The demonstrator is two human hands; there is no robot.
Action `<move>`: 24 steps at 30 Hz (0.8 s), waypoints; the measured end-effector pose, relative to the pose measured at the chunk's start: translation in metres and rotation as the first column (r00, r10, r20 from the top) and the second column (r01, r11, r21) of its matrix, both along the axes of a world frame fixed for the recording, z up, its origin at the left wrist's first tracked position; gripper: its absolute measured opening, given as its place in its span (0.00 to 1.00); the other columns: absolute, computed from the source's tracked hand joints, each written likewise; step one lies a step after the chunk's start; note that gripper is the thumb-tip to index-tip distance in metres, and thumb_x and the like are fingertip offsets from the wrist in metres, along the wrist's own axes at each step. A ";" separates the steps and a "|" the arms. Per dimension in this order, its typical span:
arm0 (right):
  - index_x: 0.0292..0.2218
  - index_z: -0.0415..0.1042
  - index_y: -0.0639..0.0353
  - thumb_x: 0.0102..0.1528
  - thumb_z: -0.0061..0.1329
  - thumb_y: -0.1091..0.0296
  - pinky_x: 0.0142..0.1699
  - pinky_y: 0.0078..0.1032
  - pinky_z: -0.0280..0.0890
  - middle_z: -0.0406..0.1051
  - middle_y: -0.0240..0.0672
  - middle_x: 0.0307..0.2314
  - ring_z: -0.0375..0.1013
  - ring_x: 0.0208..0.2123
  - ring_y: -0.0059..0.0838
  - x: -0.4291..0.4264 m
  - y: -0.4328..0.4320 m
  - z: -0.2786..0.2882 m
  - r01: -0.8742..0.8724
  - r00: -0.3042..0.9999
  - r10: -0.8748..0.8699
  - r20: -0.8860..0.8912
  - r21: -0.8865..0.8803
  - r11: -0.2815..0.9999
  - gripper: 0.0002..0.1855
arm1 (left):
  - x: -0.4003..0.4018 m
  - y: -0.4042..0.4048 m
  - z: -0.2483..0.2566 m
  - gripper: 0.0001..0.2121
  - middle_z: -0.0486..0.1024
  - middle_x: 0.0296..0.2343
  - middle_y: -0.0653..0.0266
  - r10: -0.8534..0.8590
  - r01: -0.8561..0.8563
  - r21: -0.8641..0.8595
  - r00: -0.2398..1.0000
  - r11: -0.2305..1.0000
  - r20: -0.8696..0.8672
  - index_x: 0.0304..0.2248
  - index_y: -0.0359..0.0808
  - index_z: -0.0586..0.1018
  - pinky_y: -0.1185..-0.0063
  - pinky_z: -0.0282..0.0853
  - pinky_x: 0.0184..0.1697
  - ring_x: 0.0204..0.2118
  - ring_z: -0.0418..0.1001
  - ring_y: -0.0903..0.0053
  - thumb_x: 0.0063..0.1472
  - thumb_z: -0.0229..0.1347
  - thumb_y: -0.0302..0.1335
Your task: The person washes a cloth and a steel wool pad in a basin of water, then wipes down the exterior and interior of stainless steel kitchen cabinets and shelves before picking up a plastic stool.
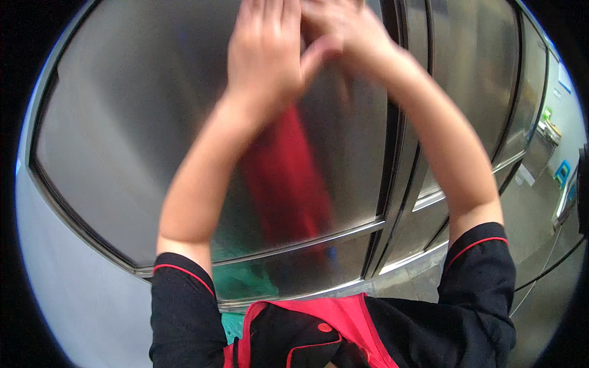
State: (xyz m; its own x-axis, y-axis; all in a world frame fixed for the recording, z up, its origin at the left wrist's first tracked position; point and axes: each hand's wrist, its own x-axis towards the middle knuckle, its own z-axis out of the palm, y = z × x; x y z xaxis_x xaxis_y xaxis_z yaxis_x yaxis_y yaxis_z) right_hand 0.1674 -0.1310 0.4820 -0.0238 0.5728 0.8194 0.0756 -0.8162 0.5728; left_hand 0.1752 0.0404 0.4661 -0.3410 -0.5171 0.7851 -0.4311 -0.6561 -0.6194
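Note:
My left hand [266, 55] is raised in front of a stainless-steel door panel [138, 115], its back towards me. Its fingers point up past the top edge of the picture, and the thumb stretches across to the right hand. Close beside it on the right, my right hand [347, 34] is blurred and partly cut off at the top. The fingertips of both hands are out of view, so I cannot tell whether they hold anything or press on the metal. A blurred red reflection of the apron [317, 301] shows in the steel below the hands.
More metal door panels [474, 83] with dark vertical frames run off to the right. Grey floor tiles [409, 280] lie below them. A pale wall [78, 280] stands at the left. At the far right are a blue-handled object [562, 174] and a dark cable [550, 267].

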 end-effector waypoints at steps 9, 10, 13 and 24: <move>0.62 0.53 0.52 0.53 0.42 0.56 0.68 0.42 0.36 0.42 0.42 0.64 0.39 0.67 0.42 -0.013 -0.030 -0.123 -0.071 0.979 0.130 -0.154 0.342 0.937 0.37 | -0.011 -0.038 -0.087 0.43 0.51 0.60 0.40 -0.190 0.265 0.140 0.897 0.954 -0.400 0.58 0.21 0.58 0.61 0.40 0.67 0.65 0.46 0.51 0.55 0.54 0.50; 0.63 0.50 0.52 0.55 0.39 0.54 0.68 0.44 0.33 0.37 0.41 0.65 0.35 0.67 0.43 -0.017 -0.022 -0.173 -0.012 0.947 0.146 -0.284 0.427 0.904 0.37 | -0.015 -0.033 -0.127 0.43 0.51 0.60 0.39 -0.154 0.276 0.167 0.841 0.946 -0.518 0.57 0.20 0.58 0.62 0.40 0.67 0.65 0.46 0.50 0.53 0.56 0.49; 0.62 0.53 0.56 0.55 0.41 0.56 0.68 0.45 0.32 0.37 0.45 0.65 0.32 0.68 0.45 -0.037 -0.012 -0.312 0.033 0.900 0.210 -0.382 0.540 0.841 0.36 | -0.045 -0.025 -0.228 0.44 0.52 0.59 0.37 -0.022 0.318 0.263 0.674 0.911 -0.739 0.55 0.19 0.61 0.63 0.40 0.67 0.64 0.46 0.49 0.48 0.60 0.46; 0.64 0.47 0.53 0.56 0.30 0.36 0.68 0.46 0.34 0.36 0.45 0.65 0.36 0.67 0.46 -0.021 -0.020 -0.216 -0.075 0.910 0.212 -0.356 0.362 0.929 0.43 | -0.024 -0.017 -0.166 0.44 0.54 0.58 0.38 -0.145 0.291 0.158 0.793 0.944 -0.591 0.55 0.19 0.61 0.60 0.40 0.67 0.64 0.49 0.53 0.52 0.56 0.51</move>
